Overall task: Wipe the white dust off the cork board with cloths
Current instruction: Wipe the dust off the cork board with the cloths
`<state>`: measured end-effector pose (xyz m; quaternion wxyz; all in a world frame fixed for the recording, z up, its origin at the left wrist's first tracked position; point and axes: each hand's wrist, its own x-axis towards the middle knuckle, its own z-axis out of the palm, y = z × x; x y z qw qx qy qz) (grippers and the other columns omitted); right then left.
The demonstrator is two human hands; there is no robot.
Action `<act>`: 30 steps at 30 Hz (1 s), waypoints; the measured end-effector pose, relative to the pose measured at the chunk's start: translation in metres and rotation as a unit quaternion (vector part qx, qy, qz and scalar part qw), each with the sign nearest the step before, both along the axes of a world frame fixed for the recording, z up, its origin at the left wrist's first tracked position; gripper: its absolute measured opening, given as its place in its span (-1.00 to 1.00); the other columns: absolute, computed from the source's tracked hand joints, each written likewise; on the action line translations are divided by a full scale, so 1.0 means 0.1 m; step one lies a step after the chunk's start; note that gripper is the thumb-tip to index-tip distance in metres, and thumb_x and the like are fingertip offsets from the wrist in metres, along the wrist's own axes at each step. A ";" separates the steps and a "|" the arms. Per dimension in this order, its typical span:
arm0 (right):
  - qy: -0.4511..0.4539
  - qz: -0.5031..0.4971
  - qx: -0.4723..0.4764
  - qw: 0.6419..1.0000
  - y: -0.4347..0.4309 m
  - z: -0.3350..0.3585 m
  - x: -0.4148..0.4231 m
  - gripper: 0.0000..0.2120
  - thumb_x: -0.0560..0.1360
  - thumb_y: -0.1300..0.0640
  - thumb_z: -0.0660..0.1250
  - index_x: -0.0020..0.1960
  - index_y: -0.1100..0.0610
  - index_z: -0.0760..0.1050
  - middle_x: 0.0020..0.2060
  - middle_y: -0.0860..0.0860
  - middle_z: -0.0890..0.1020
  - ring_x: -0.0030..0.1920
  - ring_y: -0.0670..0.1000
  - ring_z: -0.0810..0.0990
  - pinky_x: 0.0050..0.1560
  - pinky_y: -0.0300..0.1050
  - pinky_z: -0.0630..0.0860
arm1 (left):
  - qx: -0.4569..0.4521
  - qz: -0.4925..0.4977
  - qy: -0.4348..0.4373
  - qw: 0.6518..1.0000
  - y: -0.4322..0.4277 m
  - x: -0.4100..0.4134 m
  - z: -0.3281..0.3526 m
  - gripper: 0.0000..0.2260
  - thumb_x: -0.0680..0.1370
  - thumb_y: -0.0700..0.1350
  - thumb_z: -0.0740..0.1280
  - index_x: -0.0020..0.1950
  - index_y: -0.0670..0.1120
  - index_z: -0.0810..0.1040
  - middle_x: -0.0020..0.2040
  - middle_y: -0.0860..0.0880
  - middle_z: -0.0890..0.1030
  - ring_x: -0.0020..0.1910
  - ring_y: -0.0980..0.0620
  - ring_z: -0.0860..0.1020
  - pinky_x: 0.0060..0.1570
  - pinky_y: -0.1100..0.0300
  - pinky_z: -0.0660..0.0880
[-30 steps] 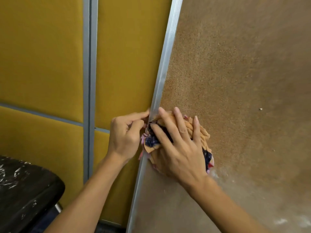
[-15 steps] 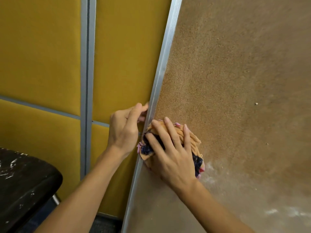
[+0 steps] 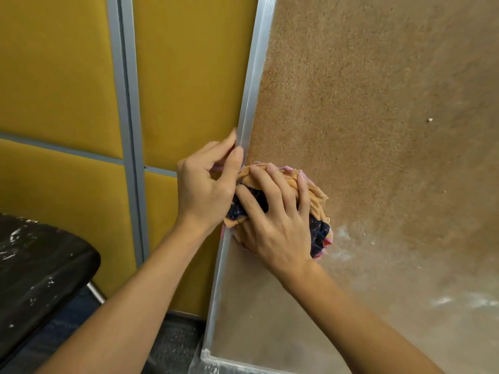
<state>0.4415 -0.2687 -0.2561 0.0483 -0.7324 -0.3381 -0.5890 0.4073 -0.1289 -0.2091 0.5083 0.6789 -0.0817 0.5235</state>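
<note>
Progress: upper cork board [image 3: 364, 103] looks clean — white dust [image 3: 459, 302] streaks the lower right, not yet wiped.
Right hand [image 3: 275, 225]: grips bunched cloth [image 3: 310, 190], pressed at the board's left edge.
Left hand [image 3: 205, 190]: pinches frame [image 3: 251, 90].

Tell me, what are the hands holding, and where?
The right hand holds a bunched cloth from on top, fingers spread over it against the board. The left hand pinches the board's metal frame at its left edge.
</note>
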 end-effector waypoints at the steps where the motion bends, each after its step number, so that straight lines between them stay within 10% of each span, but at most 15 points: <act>1: 0.008 -0.002 -0.006 1.000 -0.02 -0.15 0.00 -0.55 0.58 -0.22 0.33 0.35 0.01 0.58 0.48 0.06 0.36 0.53 0.11 0.31 0.54 0.29 0.18 | 0.013 0.010 -0.003 1.000 0.00 0.01 -0.03 -0.72 0.65 -0.17 0.34 0.36 -0.12 0.57 -0.05 0.19 0.60 -0.05 0.23 0.59 -0.04 0.21 0.56; 12: 0.058 0.007 -0.057 0.997 -0.19 -0.61 -0.14 -0.54 0.58 -0.02 0.40 0.46 0.01 0.49 0.50 0.04 0.34 0.54 0.09 0.28 0.55 0.21 0.19 | 0.154 0.142 -0.009 0.978 0.04 0.04 -0.50 -0.65 0.71 -0.03 0.27 0.37 -0.24 0.58 -0.09 -0.05 0.57 -0.19 0.03 0.52 -0.25 0.01 0.47; 18: -0.003 0.037 0.119 0.992 -0.25 0.03 -0.03 -0.63 0.70 0.01 0.16 0.45 0.06 0.50 0.44 0.10 0.49 0.51 0.11 0.39 0.53 0.16 0.25 | 0.183 0.193 0.011 0.964 0.01 0.01 -0.54 -0.33 0.67 0.05 0.32 0.60 -0.30 0.17 0.37 -0.28 0.41 0.26 -0.11 0.53 0.07 -0.02 0.57; 23: 0.080 -0.015 -0.097 0.992 -0.52 -1.08 -0.13 -0.56 0.74 0.02 0.00 0.57 0.04 0.33 0.61 0.01 0.20 0.64 0.04 0.07 0.62 0.11 0.03 | 0.208 0.172 0.008 0.963 -0.19 0.04 -0.66 -0.46 0.70 -0.14 0.26 0.59 -0.34 0.18 0.38 -0.32 0.44 0.33 -0.14 0.42 0.22 0.09 0.44; 26: 0.100 -0.001 -0.158 0.982 -0.67 -1.18 -0.15 -0.50 0.68 0.14 0.19 0.61 0.05 0.25 0.63 0.00 0.16 0.64 0.03 0.07 0.61 0.11 0.04 | 0.187 0.149 0.006 0.971 -0.20 0.02 -0.71 -0.51 0.70 -0.23 0.23 0.59 -0.34 0.18 0.35 -0.29 0.50 0.25 -0.09 0.46 0.11 0.21 0.40; 30: 0.091 0.026 -0.016 0.995 -0.49 -0.63 -0.18 -0.43 0.56 0.06 0.46 0.53 0.07 0.40 0.55 0.03 0.34 0.59 0.05 0.24 0.55 0.17 0.23 | 0.203 0.168 -0.030 0.964 0.01 0.02 -0.71 -0.61 0.72 -0.30 0.16 0.56 -0.28 0.30 0.15 -0.17 0.63 -0.01 -0.07 0.56 -0.11 0.15 0.42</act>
